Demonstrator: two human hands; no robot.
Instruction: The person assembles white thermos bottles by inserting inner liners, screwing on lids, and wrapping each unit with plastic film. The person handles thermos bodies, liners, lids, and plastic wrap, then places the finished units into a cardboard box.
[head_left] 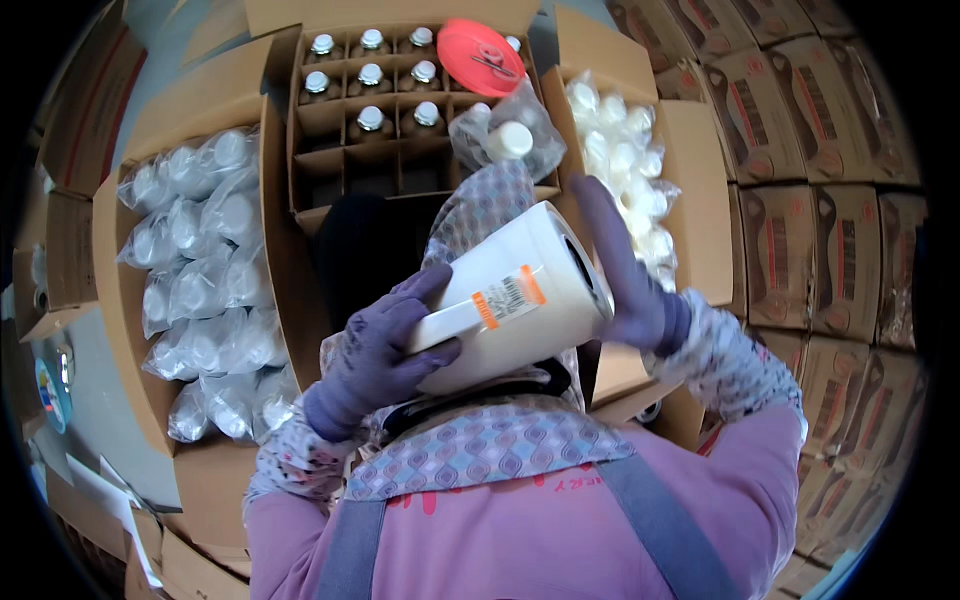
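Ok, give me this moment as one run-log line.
left hand: holds white bottle | right hand: on bottle base | divided carton: partly filled | bagged bottles: left box

light: bright, even, cool | shadows: soft | glare: mild on white surfaces | edges: fisheye bend, black vignette

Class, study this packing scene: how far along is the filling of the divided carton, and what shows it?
Done: capped bottles fill the far cells of the divided carton. In hand: the left hand and right hand, in purple gloves, hold a large white bottle. Left: the near cells look empty, and bagged bottles wait in the box on the left.
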